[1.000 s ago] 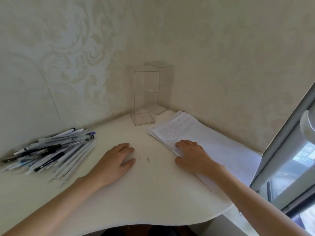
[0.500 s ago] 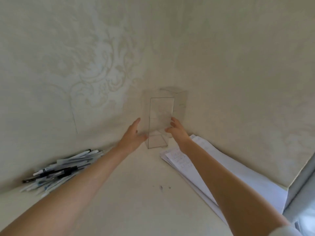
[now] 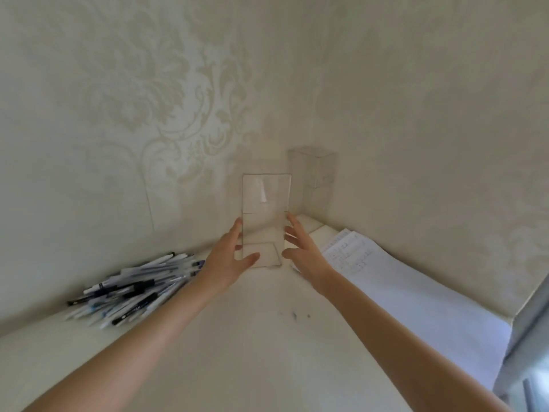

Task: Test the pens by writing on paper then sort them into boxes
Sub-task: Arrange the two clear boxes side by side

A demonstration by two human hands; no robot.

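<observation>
Since the loose heap of white, blue and black plastic pens (image 3: pixel 133 288) lies unsorted at the left of the pale cream counter (image 3: pixel 267 352), against the wall, I judge the task barely begun. No pen is in either hand and both boxes look empty, so all the testing and sorting is left to do. The pens lie flat and roughly parallel, their long axes running from the near left up toward the far corner. I cannot tell which ends are the tips.

My left hand (image 3: pixel 228 260) is spread open at the left wall of the tall clear plastic box (image 3: pixel 266 203), fingers straight along its side and thumb across the lower front. That box stands upright on the counter near the corner, long axis vertical, one broad face toward me. My right hand (image 3: pixel 300 251) mirrors the left, fingers splayed against the right wall. The grip is a loose two-handed bracket, not a closed clasp, and I cannot tell how firmly it presses.

Behind and to the right, a second clear plastic box (image 3: pixel 315 173) stands upright in the corner. Right of that lies the stack of white paper sheets (image 3: pixel 401 286), its top sheet bearing small handwriting.
</observation>
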